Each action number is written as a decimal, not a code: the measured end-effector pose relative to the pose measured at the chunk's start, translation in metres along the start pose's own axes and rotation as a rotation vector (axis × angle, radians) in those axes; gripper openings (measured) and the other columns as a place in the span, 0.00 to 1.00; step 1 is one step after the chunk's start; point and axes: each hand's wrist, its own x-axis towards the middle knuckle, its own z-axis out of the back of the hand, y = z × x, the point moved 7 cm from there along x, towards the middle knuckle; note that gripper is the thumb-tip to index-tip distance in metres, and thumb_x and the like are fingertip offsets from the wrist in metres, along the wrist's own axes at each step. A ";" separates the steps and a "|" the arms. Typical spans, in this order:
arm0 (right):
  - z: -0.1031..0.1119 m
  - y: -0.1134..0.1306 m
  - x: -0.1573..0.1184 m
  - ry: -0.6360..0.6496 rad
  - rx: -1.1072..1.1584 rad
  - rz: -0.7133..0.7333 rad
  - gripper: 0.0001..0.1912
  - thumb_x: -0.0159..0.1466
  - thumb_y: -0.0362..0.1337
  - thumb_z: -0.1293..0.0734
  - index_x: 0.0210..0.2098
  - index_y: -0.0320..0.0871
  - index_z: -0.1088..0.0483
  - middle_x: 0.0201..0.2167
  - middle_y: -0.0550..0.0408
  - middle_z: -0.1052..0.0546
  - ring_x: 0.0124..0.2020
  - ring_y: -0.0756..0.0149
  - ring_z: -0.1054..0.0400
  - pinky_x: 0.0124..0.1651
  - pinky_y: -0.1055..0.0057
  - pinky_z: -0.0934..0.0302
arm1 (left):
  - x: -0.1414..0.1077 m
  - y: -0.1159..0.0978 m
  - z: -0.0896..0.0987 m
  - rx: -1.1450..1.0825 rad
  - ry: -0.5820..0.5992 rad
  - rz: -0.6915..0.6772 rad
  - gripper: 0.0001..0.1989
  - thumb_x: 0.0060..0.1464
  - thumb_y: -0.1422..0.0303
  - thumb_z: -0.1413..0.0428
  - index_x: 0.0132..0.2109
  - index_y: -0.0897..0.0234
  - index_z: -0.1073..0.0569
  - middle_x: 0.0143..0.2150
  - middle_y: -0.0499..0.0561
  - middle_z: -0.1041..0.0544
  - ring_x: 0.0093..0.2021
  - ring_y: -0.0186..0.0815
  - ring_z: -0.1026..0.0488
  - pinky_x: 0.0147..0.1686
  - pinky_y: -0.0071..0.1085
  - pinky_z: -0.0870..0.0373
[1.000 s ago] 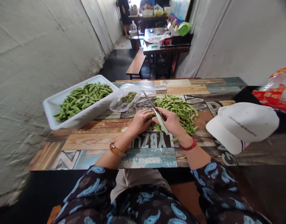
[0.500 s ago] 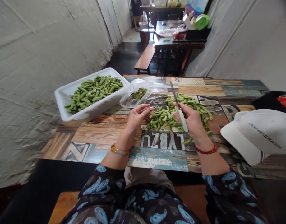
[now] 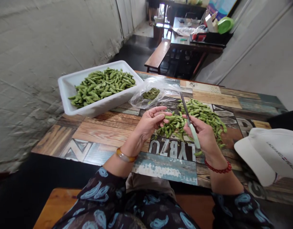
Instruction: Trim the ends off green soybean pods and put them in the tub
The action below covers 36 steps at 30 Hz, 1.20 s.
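Observation:
My left hand [image 3: 152, 124] pinches a green edamame pod [image 3: 169, 117] between thumb and fingers, with the pod's end pointing right. My right hand [image 3: 203, 132] is closed on scissors [image 3: 194, 135] with a pale green handle, seen nearly edge-on. Their dark blades point up and away from me, just right of the pod. Beneath and behind both hands lies a loose pile of edamame pods [image 3: 206, 114] on the patterned table [image 3: 105, 127]. Past my left hand, a clear plastic bag [image 3: 139, 98] lies spread out with small green trimmings [image 3: 151, 93] on it.
A white tub [image 3: 101, 108] full of pods stands at the table's left, near the wall. On the right lies a white cap [image 3: 268, 149] beside a black item [image 3: 283, 121]. Farther back are a bench [image 3: 159, 52], another table with goods, and a person's legs [image 3: 150, 14].
The view has turned slightly, shifting the scene rightward. Both hands stay over the pile, the left nearer the scissors and still pinching a pod; the right keeps its hold on the scissors.

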 end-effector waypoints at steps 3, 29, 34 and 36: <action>-0.003 0.002 -0.001 0.021 -0.005 0.011 0.26 0.57 0.41 0.26 0.54 0.43 0.25 0.30 0.57 0.25 0.29 0.71 0.32 0.35 0.74 0.32 | -0.001 0.000 -0.001 0.005 0.011 0.010 0.23 0.43 0.65 0.30 0.46 0.69 0.24 0.31 0.51 0.19 0.21 0.24 0.30 0.19 0.19 0.41; -0.007 0.016 -0.006 0.056 -0.379 0.361 0.25 0.60 0.45 0.28 0.55 0.44 0.27 0.40 0.50 0.20 0.37 0.60 0.24 0.46 0.61 0.28 | -0.013 -0.008 0.004 0.410 -0.031 -0.121 0.18 0.46 0.57 0.33 0.28 0.68 0.27 0.22 0.44 0.32 0.21 0.22 0.40 0.21 0.21 0.45; -0.022 0.029 -0.013 0.171 -0.488 0.470 0.25 0.61 0.44 0.28 0.56 0.46 0.29 0.41 0.49 0.21 0.37 0.60 0.27 0.44 0.63 0.29 | -0.032 -0.003 0.010 0.496 -0.067 -0.137 0.16 0.50 0.58 0.36 0.31 0.68 0.26 0.25 0.47 0.26 0.18 0.22 0.39 0.18 0.22 0.46; -0.028 0.028 -0.016 0.222 -0.520 0.479 0.26 0.62 0.44 0.29 0.58 0.47 0.31 0.43 0.49 0.22 0.37 0.61 0.28 0.44 0.63 0.29 | -0.036 0.001 0.013 0.493 -0.074 -0.137 0.15 0.50 0.58 0.36 0.33 0.68 0.25 0.27 0.48 0.25 0.18 0.23 0.37 0.17 0.22 0.44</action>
